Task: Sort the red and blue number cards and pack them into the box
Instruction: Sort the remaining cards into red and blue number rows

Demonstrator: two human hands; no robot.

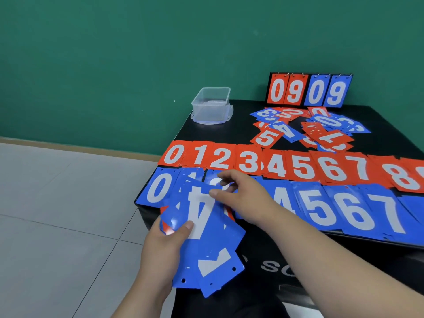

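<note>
Where box [211,104] rests, black table [231,134]; green wall [114,53] behind.

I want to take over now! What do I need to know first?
Left hand grips a fan of blue cards, a 4 on top.
Right hand reaches over the blue row near the 2; grip unclear.
Red row and blue row are laid out.
Mixed heap behind is unsorted.
Clear box has no cards yet: finish sorting, then pack.
</note>
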